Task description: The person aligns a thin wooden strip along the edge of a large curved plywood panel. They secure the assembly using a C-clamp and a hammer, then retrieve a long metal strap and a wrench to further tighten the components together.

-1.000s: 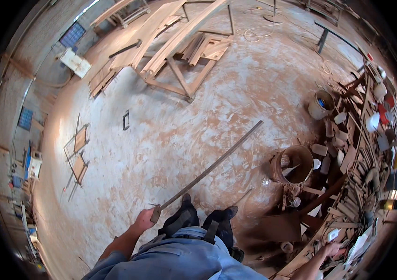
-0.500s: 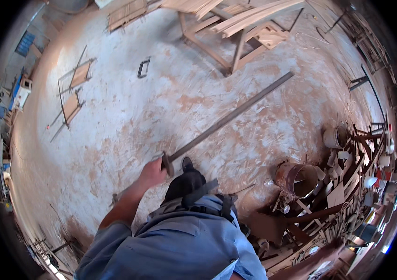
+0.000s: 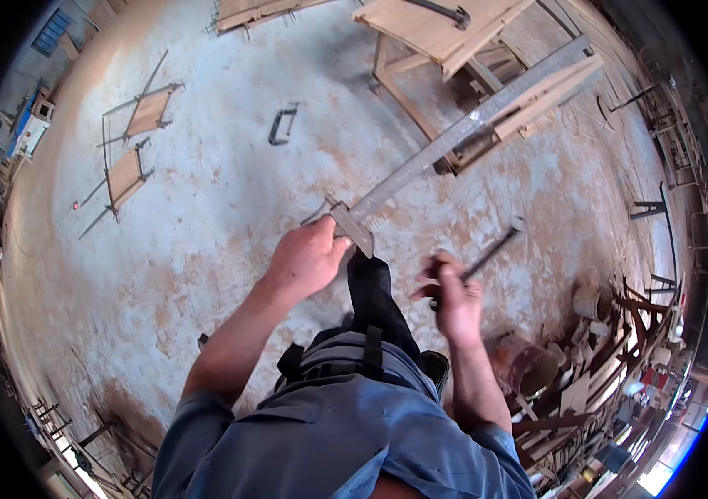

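My left hand (image 3: 304,259) is closed round the jaw end of a long metal bar clamp (image 3: 475,125). The clamp's bar slants away to the upper right and overlaps the wooden bench in the picture. To the right of the clamp, my right hand (image 3: 459,306) grips a dark rod-shaped tool (image 3: 491,253). A pale, shiny end tips this tool; motion blur hides its exact kind. Both hands are in front of my body, apart from each other.
Ahead stands a wooden bench (image 3: 410,65) with boards and a dark clamp (image 3: 441,10) on top. A C-clamp (image 3: 282,125) and clamped wooden panels (image 3: 126,175) lie on the floor. Buckets (image 3: 527,366) and scrap wood (image 3: 574,399) crowd the right side.
My left hand has raised the bar clamp forward and to the right. My right hand has come up from the scrap pile at lower right, now with the dark tool in it.
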The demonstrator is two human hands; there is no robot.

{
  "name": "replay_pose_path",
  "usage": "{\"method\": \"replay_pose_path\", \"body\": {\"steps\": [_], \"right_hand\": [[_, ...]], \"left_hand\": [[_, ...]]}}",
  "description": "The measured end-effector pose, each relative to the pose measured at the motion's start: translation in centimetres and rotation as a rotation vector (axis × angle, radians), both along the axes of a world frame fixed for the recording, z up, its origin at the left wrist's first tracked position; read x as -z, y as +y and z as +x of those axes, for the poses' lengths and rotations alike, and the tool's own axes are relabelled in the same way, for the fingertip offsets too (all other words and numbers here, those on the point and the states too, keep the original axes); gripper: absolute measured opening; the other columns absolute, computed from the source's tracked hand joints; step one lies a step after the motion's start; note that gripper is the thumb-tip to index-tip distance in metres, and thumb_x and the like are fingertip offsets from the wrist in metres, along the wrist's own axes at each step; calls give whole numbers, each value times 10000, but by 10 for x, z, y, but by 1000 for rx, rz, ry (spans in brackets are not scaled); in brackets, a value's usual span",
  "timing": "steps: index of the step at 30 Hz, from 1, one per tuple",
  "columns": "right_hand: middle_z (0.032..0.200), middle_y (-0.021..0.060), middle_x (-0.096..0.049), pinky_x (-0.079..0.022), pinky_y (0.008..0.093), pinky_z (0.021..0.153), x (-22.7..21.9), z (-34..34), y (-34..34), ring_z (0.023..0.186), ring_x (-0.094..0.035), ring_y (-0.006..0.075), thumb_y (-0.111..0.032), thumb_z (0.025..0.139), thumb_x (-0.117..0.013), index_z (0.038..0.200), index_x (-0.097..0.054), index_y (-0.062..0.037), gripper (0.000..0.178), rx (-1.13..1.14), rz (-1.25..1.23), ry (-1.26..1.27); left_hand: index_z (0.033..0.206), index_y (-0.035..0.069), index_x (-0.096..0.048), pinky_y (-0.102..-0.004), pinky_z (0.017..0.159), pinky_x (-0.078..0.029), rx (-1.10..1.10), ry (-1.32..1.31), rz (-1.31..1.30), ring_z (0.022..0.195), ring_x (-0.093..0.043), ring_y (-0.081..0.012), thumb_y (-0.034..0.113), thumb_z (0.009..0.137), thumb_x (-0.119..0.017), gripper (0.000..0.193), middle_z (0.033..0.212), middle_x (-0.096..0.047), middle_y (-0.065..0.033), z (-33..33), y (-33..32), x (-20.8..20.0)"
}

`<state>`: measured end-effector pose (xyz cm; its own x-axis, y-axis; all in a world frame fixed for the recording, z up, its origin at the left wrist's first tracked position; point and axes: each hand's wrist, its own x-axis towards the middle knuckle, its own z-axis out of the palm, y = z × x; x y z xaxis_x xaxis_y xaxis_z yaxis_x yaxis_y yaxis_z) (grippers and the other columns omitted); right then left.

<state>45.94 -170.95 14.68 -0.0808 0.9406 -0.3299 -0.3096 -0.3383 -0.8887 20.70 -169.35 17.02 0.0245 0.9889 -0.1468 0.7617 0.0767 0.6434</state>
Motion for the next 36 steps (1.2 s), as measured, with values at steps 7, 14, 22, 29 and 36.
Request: {"method": "replay_pose_path", "body": {"steps": [7,14,22,29,36], "right_hand": [[1190,155,-606,-480,354,914,-1,-143,173,1086,-594,266,-140,998,-505,1261,-584,-29,296,-305,499,-314],[1016,30,-648,-470,280,853,-36,-256,324,952,-568,105,-172,1004,-527,1177,-627,-27,246,-351,135,107],[844,-14,-618,-443,216,671,-16,-343,476,753,-526,64,-170,1002,-525,990,-661,-45,185,-17,-43,180],[932,40,-653,-466,259,760,-17,-390,564,843,-590,120,-176,1004,-511,1059,-635,-40,192,240,24,136],[936,-8,-644,-416,210,689,-19,-394,667,769,-518,56,-269,1024,-470,1063,-664,-53,293,323,116,-93]], "left_hand": [[924,4,-555,-495,654,-503,18,168,99,774,-626,-417,184,862,-626,203,825,-636,-217,-66,125,-19],[1000,42,-572,-469,682,-507,31,398,216,782,-640,-382,146,855,-623,185,824,-651,-177,-149,251,-70],[940,16,-613,-435,604,-483,16,256,-384,663,-638,-362,217,815,-706,254,700,-635,-170,-369,316,-63],[873,15,-625,-393,576,-471,128,-11,-154,629,-617,-338,153,797,-692,171,686,-602,-166,-473,424,-17],[915,67,-629,-434,563,-458,390,260,286,693,-610,-334,84,767,-709,170,771,-609,-101,-492,606,-21]]}}
